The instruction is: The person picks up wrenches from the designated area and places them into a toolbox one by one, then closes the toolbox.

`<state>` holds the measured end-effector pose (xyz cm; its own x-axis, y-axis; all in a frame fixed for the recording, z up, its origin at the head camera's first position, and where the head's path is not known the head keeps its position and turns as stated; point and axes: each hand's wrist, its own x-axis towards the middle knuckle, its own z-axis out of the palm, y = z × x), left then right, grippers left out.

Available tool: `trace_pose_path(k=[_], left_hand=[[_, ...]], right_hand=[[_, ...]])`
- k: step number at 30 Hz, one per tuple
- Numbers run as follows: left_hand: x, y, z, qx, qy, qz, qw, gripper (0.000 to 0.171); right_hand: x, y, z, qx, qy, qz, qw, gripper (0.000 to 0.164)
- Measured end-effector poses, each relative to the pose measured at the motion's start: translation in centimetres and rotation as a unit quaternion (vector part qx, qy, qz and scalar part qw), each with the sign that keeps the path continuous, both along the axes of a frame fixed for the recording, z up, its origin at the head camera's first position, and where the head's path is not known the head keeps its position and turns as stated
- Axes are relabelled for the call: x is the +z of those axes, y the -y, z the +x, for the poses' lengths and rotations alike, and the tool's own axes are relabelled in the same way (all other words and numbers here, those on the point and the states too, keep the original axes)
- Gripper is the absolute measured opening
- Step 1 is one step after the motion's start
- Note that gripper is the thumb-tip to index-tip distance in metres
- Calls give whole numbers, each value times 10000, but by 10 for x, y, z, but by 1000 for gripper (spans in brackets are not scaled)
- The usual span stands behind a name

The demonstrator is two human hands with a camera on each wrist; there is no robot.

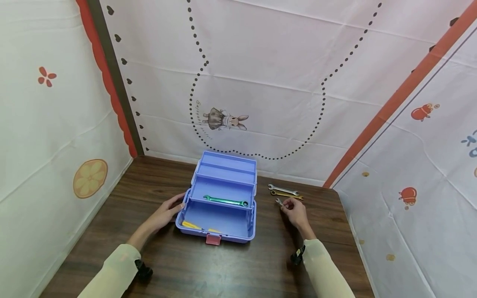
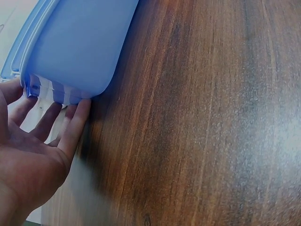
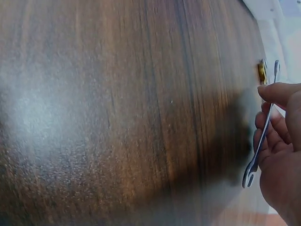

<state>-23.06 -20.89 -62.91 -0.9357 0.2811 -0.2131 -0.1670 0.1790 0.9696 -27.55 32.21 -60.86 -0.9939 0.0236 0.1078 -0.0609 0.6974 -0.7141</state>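
An open blue toolbox [image 1: 222, 207] stands mid-table with its tiered tray raised. A green wrench [image 1: 225, 201] lies on the tray, and yellow tools [image 1: 191, 225] lie in the bottom. My left hand [image 1: 168, 208] rests against the box's left end [image 2: 70, 61], its straight fingers [image 2: 75, 125] touching the wall. My right hand [image 1: 294, 209] pinches a small silver wrench [image 3: 261, 136] just above the table, to the right of the box. Beyond that hand lie a silver wrench [image 1: 283, 190] and a gold wrench [image 1: 287, 194].
The dark wooden table [image 1: 208, 265] is walled by white printed cloth on the left, back and right. The table's right edge [image 1: 348, 223] runs close to my right hand. A red latch [image 1: 213, 239] sticks out from the box's front.
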Motion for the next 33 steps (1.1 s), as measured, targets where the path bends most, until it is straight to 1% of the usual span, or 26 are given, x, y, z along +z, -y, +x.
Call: trace_pose_path(k=[4,11,15,20,24,28,33], left_hand=[[-1,0,0,36,27,16,10000,67],[-5,0,0,-69,-118,107,9998,66],[-4,0,0,-75,-130,80,9999,66],[-3,1,1,-23,-101,43,9999,65],[-3,0,1,-11,-97,37,9999,66],[-3,-1,0,-36,-83,51,9999,67],[-2,-1,1,6,-32,9,10000,66]], right_hand=[[6,8,1,201,-45,-59,9998,13],[27,30,-3,578,-470,-292,9968,14],[43,42,-6,795,-622,-173,9947,14],[63,62,-9,1048,-642,-21,9924,13],[75,78,-11,1297,-695,77,9891,13],[86,91,-11,1507,-642,111,9864,13],[100,107,-10,1774,-772,163,9810,13]])
